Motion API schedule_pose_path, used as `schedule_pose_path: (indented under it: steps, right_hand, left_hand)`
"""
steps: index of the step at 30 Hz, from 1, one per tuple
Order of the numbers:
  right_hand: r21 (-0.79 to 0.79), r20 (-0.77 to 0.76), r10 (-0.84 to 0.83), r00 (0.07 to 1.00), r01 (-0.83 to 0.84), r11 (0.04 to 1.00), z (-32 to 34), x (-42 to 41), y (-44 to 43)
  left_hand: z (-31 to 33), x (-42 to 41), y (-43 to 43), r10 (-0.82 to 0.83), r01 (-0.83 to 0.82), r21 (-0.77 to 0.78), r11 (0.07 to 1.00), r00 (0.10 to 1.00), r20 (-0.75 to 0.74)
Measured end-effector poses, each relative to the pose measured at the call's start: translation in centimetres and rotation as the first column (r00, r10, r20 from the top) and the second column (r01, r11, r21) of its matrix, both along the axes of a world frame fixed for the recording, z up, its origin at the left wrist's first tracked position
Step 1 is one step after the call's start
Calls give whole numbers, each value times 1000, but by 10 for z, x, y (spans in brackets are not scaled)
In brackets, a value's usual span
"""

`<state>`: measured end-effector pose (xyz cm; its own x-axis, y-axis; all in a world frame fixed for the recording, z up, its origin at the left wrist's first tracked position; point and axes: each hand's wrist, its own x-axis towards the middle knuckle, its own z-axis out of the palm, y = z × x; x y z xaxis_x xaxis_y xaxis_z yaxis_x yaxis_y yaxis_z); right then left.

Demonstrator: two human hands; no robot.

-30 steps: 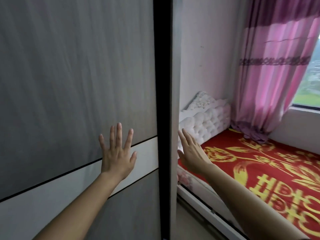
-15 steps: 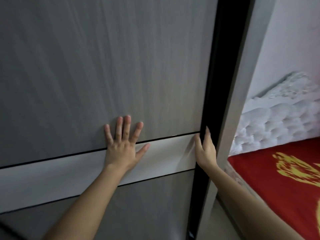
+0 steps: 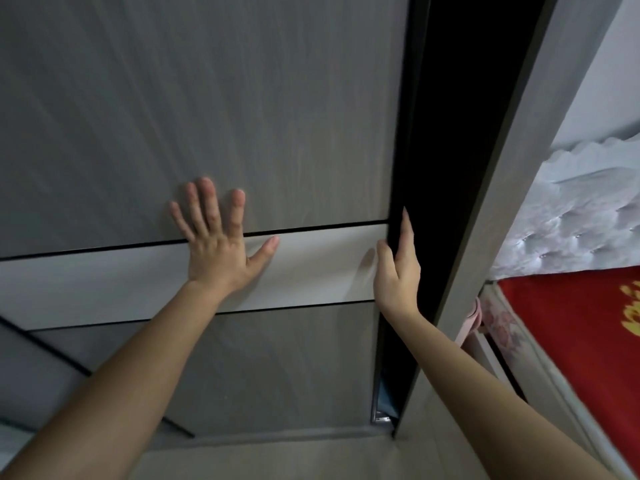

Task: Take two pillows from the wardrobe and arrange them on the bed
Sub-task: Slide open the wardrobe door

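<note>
Since half a second earlier the dark gap beside the right hand (image 3: 396, 268) had widened, and the sliding wardrobe door (image 3: 207, 109) had shifted leftward with both hands riding on it.

From the head view, the only one given: the left hand (image 3: 216, 247) lay flat on the door, fingers spread and thumb out along the pale band (image 3: 104, 282) that crossed under its palm — a broad press, apparently to give friction for pushing the panel sideways. To its right, the right hand was hooked on the door's exposed edge, thumb on the front face and fingers (image 3: 406, 230) extended up along the edge into the dark opening (image 3: 453, 168); it gripped the edge rather than pinching anything loose, probably to pull the door along its track. Right of that hand stood the wardrobe's grey side post (image 3: 519, 202), and beyond it the white tufted headboard (image 3: 581, 216) and the red bed cover (image 3: 571, 327).

The pillows were not visible — presumably inside the wardrobe, past the right hand, where the interior showed only black. The opening looked too narrow yet to reach through, so the door-sliding step seemed unfinished.
</note>
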<state>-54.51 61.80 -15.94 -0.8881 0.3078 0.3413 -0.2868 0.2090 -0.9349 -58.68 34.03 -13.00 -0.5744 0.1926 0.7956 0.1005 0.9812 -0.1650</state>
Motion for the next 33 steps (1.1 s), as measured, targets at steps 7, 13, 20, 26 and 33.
schedule_pose_path:
  steps: [7, 13, 20, 26, 33]
  right_hand:
    - [42, -38, 117, 992, -116, 992, -10, 5, -45]
    - [72, 4, 232, 973, -232, 970, -12, 12, -88]
    - [124, 96, 292, 952, -303, 945, -9, 17, -156]
    - [181, 100, 383, 918, -395, 900, -11, 17, -213]
    - [270, 108, 491, 865, -501, 822, -5, 26, -286]
  left_hand:
    - [-2, 10, -32, 34, -34, 136, 990, 999, 3]
    - [-5, 20, -82, 55, -66, 211, 975, 997, 60]
    - [-1, 38, -161, 26, -68, 223, 973, 982, 185]
    - [3, 59, -223, 67, -133, 252, 959, 965, 254]
    - [7, 82, -266, 19, -191, 497, 846, 944, 331]
